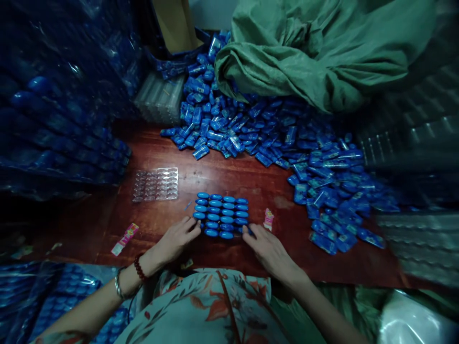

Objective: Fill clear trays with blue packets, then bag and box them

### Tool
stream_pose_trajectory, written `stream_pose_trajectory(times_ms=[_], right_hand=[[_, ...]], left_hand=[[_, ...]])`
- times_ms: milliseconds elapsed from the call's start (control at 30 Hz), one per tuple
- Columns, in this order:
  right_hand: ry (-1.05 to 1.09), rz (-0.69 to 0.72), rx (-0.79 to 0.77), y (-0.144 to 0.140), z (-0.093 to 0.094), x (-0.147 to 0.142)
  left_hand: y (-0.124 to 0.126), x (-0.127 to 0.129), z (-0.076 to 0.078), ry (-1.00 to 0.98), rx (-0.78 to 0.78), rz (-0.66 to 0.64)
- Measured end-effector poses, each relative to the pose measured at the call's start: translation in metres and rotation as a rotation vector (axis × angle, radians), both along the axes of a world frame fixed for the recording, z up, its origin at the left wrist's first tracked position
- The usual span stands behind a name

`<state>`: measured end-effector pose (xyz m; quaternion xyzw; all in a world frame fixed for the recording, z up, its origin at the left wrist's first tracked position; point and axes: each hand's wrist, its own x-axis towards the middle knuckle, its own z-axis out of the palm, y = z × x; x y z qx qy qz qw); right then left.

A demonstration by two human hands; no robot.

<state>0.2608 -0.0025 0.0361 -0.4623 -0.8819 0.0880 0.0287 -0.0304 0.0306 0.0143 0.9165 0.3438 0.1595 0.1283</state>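
Observation:
Rows of glossy blue oval packs point(221, 210) lie side by side in a tight block on the table in front of me. What they rest on is mostly hidden beneath them. At the block's lower left corner, my left hand point(179, 233) has its fingertips drawn together against a blue pack there, which is partly covered. On the other side, my right hand point(263, 242) pinches a dark blue pack at the lower right corner with thumb and fingers. Left of the block lies a clear plastic tray point(156, 184) with rows of oval hollows and no packs in it.
A large heap of loose blue packs point(229, 126) spreads across the wooden table point(150, 143), partly under green cloth point(322, 52). Stacked clear trays point(161, 95) stand behind; filled blue stacks point(71, 129) rise at left. Pink wrappers point(125, 239) lie near the hands.

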Motion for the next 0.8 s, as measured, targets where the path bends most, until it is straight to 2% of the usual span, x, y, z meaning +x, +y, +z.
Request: stream_pose_trajectory(times_ms=[67,167,333,400,467,567,700,800], right_hand=[[-0.038,-0.003,-0.022,0.0,0.005,-0.009],[-0.105,-0.011,-0.003,-0.001,0.005,-0.023],[-0.124,0.005,0.082,0.009,-0.009,-0.029],[-0.101,-0.035,0.117,0.017,-0.013,-0.023],[-0.088,-0.092,0.127,0.026,-0.014,-0.015],[-0.088,-0.163,0.127,0.036,-0.012,-0.003],[-0.03,-0.13,0.196,0.04,-0.008,0.013],[0.069,-0.118,0.328,0.044,-0.006,0.023]], left_hand=[[-0.001,0.001,-0.002,-0.01,-0.011,-0.006],[-0.01,-0.001,-0.013,-0.062,0.025,0.053],[-0.024,-0.001,-0.042,-0.158,0.166,0.251],[-0.019,0.004,-0.053,-0.235,0.171,0.308],[-0.004,0.015,-0.06,-0.318,0.15,0.308],[0.025,0.032,-0.056,-0.419,0.117,0.239],[0.059,0.046,-0.034,-0.462,0.077,0.157],[0.087,0.05,-0.017,-0.482,0.034,0.197]])
